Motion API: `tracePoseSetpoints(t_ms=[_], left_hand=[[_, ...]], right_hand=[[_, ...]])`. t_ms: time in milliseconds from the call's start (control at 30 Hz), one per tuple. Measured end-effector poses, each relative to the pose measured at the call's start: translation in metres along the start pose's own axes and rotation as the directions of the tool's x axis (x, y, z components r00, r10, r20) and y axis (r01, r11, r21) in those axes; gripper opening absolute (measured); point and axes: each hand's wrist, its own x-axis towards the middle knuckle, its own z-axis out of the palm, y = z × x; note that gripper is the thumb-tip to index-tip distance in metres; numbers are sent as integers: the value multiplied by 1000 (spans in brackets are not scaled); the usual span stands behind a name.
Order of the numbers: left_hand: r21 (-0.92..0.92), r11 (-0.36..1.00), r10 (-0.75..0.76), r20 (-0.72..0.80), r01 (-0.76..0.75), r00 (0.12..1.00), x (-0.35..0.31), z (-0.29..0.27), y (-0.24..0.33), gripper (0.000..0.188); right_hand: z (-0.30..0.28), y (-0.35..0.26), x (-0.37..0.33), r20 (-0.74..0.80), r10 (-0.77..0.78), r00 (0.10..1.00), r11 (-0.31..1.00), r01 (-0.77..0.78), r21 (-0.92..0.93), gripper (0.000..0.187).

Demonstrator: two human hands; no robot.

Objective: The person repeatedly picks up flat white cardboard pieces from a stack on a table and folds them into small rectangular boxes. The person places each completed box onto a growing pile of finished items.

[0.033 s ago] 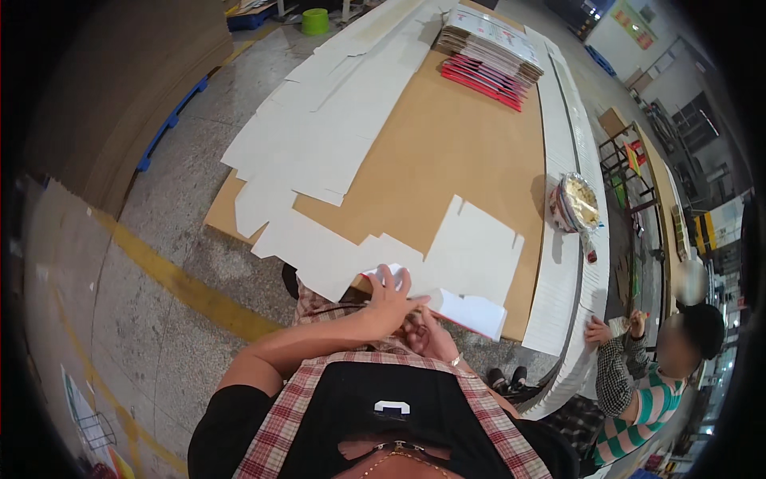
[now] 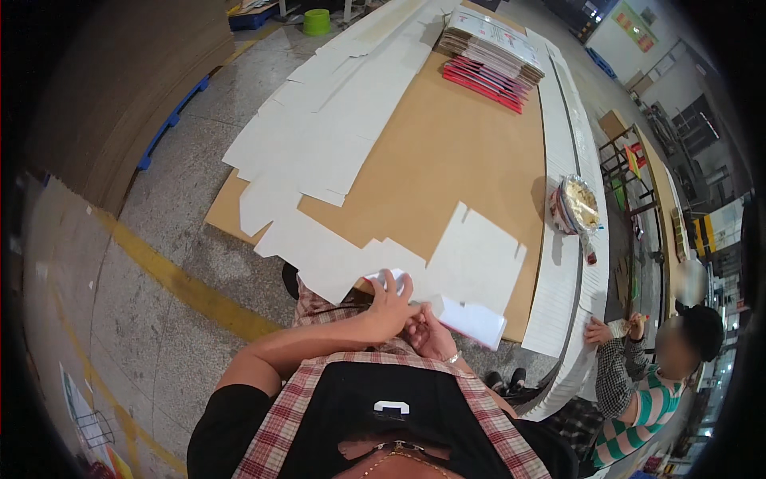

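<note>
A die-cut white cardboard blank (image 2: 476, 254) lies at the near edge of the table, its near side folded up into a narrow flap (image 2: 471, 318) with a reddish outer edge. My left hand (image 2: 388, 307) has curled fingers over the left part of this folded edge. Close beside it, my right hand (image 2: 432, 335) pinches the edge near the middle, thumb on top. The fingertips of both hands nearly meet, and the undersides of their fingers are hidden. More white cardboard (image 2: 319, 255) spreads to the left of the blank.
Brown board (image 2: 447, 152) covers the table. At its far end stands a stack of flattened cartons (image 2: 495, 36) with red-edged pieces (image 2: 484, 82) before it. A plastic-lined tub (image 2: 576, 206) of pale yellow stuff sits at right. A co-worker (image 2: 638, 391) is at the right edge.
The cardboard blank has shifted slightly toward me and to the right, along with its folded flap. My right hand has moved a little with it; the left hand is almost unchanged.
</note>
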Motion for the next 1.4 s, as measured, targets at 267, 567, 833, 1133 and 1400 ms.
tracePoseSetpoints(t_ms=[267,567,833,1133,1400], left_hand=[[-110,990,68,-211,-93,975,-10,-5,-17,69],[-247,924,269,-124,-292,955,-1,-5,-10,69],[-134,975,-152,175,177,973,-34,-76,-88,65],[51,999,2,-295,13,955,-69,-10,-117,69],[-520,854,249,440,19,863,12,-78,-135,27]], right_hand=[[44,3,-11,-246,-392,886,915,348,-204,41],[31,-34,13,437,-900,-16,-429,218,-876,39],[57,-78,15,432,-472,768,-697,-25,-717,58],[33,-39,38,619,-434,654,-768,91,-634,66],[-18,-85,-10,700,-616,362,-573,403,-713,63]])
